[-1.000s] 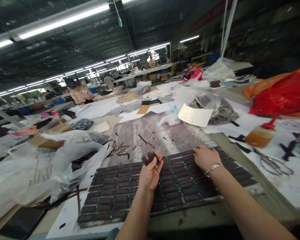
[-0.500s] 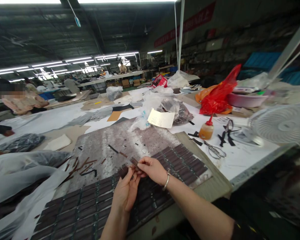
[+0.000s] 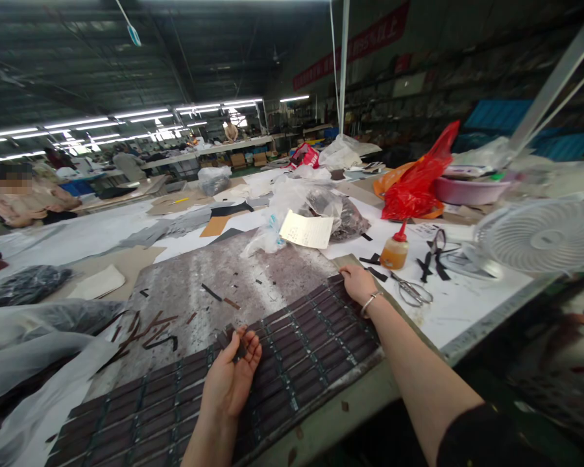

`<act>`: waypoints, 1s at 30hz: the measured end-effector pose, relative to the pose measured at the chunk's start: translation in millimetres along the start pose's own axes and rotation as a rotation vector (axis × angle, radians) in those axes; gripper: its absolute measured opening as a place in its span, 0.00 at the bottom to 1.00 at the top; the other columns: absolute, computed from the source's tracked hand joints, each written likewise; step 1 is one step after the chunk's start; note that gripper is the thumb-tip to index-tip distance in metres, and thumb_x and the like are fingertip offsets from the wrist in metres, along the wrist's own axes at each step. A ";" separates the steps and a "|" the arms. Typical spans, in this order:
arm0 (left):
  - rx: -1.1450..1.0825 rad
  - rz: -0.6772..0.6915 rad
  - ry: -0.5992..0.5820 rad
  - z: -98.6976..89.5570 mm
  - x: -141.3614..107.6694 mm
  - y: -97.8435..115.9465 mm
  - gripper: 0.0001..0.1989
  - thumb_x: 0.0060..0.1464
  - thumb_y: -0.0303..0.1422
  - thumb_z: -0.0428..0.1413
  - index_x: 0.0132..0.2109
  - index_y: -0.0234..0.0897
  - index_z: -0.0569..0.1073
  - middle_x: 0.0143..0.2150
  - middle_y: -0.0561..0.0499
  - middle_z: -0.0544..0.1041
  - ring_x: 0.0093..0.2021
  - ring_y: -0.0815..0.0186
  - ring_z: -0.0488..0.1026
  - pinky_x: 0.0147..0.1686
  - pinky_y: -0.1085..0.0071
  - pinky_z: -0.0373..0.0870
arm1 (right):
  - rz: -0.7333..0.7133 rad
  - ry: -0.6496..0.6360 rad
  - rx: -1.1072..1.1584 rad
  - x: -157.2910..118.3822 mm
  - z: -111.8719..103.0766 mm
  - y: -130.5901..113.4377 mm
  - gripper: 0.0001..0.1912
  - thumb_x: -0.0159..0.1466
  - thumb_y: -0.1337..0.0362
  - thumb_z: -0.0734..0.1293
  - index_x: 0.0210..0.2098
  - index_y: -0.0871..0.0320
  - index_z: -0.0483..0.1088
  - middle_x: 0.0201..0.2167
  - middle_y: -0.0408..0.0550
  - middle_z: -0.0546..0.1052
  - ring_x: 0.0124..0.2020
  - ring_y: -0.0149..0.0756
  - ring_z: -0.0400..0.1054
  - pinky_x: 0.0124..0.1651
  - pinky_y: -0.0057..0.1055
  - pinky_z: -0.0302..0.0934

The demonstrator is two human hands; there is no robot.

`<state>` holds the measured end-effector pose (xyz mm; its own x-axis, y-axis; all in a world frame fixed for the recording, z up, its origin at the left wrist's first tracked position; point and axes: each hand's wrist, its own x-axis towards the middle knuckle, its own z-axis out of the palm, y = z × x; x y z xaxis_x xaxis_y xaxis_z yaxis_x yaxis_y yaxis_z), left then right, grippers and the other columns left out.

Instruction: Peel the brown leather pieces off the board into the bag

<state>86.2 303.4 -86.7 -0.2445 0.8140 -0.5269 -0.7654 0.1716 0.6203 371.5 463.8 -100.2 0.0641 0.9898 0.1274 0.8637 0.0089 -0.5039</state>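
Dark brown, flat rectangular pieces (image 3: 292,344) are lying in close rows near the counter's (image 3: 501,312) front edge, with narrow greenish-black gaps running between the columns. Beyond them, a mottled brown-grey sheet (image 3: 253,275) is leaving open room in its middle, while thin brown and black scraps (image 3: 160,331) are cluttering its left part. The left hand (image 3: 233,373) is hovering palm up over the rows, its fingers curling around a few small dark strips (image 3: 232,340). The right hand (image 3: 359,283) is reaching to the rows' far right corner, its fingers bunching together at the edge; whether they are gripping a piece, I cannot tell.

To the right, metal scissors (image 3: 413,290) are lying on white paper near a clear squeeze bottle (image 3: 394,251) with a red cap and amber liquid. A ribbed white round fan (image 3: 540,237) is taking up the far right edge. Crinkled translucent plastic (image 3: 34,353) is crowding the left side, and a glossy red plastic bag (image 3: 418,188) is slumping farther back. Behind, rows of tube lights (image 3: 194,109) are glowing under a dark ceiling.
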 end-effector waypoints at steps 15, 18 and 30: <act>0.035 -0.018 0.009 0.1 0.0 -1.0 0.07 0.55 0.27 0.49 0.39 0.34 0.71 0.32 0.48 0.72 0.32 0.70 0.72 0.34 0.70 0.73 | -0.128 -0.026 -0.083 10.1 20.4 6.0 0.14 0.62 0.69 0.56 0.38 0.58 0.72 0.38 0.52 0.72 0.42 0.37 0.64 0.45 0.27 0.54; 0.040 -0.014 0.025 0.8 0.8 -1.7 0.07 0.55 0.26 0.49 0.39 0.33 0.71 0.32 0.48 0.72 0.31 0.70 0.72 0.34 0.70 0.73 | -0.147 -0.012 -0.083 10.6 22.2 5.2 0.12 0.61 0.67 0.59 0.40 0.59 0.72 0.40 0.51 0.72 0.43 0.37 0.63 0.47 0.27 0.54; -0.030 0.021 -0.066 -1.3 1.1 5.2 0.11 0.57 0.29 0.47 0.43 0.30 0.71 0.39 0.42 0.74 0.38 0.64 0.73 0.37 0.66 0.73 | -0.210 0.029 -0.270 -3.3 17.9 -4.0 0.13 0.61 0.65 0.58 0.35 0.52 0.74 0.51 0.45 0.68 0.49 0.43 0.57 0.47 0.36 0.50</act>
<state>81.2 304.5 -84.9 -0.2216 0.8522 -0.4739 -0.7780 0.1385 0.6128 358.9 463.0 -113.9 -0.1182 0.9659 0.2305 0.9606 0.1700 -0.2200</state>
